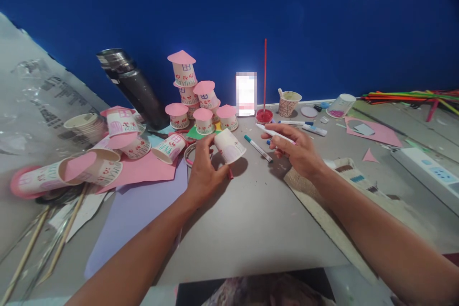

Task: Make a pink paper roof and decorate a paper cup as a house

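My left hand is closed around a white paper cup, which is tilted just above the table with its wide rim toward the lower right. Faint purple drawing shows on the cup's side. In my right hand a slim white marker is pinched, its tip pointing left toward the cup but apart from it. Between the hands lies a green-capped marker. Behind the cup stand several decorated paper cups with pink cone roofs, some stacked in a tower.
At left lie more decorated cups, a dark flask and purple paper. A lit phone leans at the blue wall beside a red stick. A cloth and a power strip lie right.
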Demonstrator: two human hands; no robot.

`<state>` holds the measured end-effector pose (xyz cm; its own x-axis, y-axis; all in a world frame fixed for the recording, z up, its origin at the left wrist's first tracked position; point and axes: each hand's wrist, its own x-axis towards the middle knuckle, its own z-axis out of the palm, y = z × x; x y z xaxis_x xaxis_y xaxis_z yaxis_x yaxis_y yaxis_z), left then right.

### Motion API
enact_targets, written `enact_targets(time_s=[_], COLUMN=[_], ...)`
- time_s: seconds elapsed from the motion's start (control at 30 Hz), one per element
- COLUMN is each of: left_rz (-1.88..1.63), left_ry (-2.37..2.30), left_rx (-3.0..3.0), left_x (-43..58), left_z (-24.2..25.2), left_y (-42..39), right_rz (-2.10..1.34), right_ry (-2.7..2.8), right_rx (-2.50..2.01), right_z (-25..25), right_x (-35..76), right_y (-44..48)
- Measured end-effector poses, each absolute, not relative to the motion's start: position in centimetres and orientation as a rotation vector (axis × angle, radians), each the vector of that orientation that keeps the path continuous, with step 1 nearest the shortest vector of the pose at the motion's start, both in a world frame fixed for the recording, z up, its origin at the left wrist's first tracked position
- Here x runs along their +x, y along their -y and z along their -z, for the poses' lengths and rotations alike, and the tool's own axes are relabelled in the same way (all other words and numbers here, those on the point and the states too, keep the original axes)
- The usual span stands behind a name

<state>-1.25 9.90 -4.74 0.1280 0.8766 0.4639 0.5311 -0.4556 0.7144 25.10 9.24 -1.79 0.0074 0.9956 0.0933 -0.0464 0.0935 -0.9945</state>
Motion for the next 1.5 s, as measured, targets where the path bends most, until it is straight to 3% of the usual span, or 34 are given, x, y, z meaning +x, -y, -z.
enact_targets(time_s=[0.23,0.37,0.57,0.67,1.07,1.33,1.5], left_rz=[-0.988,-0.923,-0.216,-0.111,-0.107,-0.805,-0.955], left_ry=[-1.225,-1.455,-1.74,-1.692,-1.788,-1.394,-0.989], left_rx=[2.451,2.434,2.362,2.25,2.207,1.672,1.081], left_x=[-0.7,-0.8,-0.6,-0.4,-2.0,-2.8,-2.4], left_z=[6.0,5.3,2.5,2.0,1.7,0.8,-0.6], left_y=[-10.4,-9.3,-8.0,-7.8,-8.8,-10.0,-9.7], right_rz=[-1.14,-1.11,-1.085,-1.076,-1.174,-1.14,-1.173], right_ry=[1.294,1.335,1.388,1.406,1.281,1.297,1.506], right_rx=[-1.115,-1.139,-1.138,-1.133,-1.036,-0.967,-0.915], right_z=[2.0,2.0,1.5,1.4,1.6,1.4,0.4], right_x=[24.9,25.1,25.1,25.1,24.9,24.8,23.9], right_y=[-9.4,-9.5,-9.4,-9.4,-9.4,-8.9,-7.3])
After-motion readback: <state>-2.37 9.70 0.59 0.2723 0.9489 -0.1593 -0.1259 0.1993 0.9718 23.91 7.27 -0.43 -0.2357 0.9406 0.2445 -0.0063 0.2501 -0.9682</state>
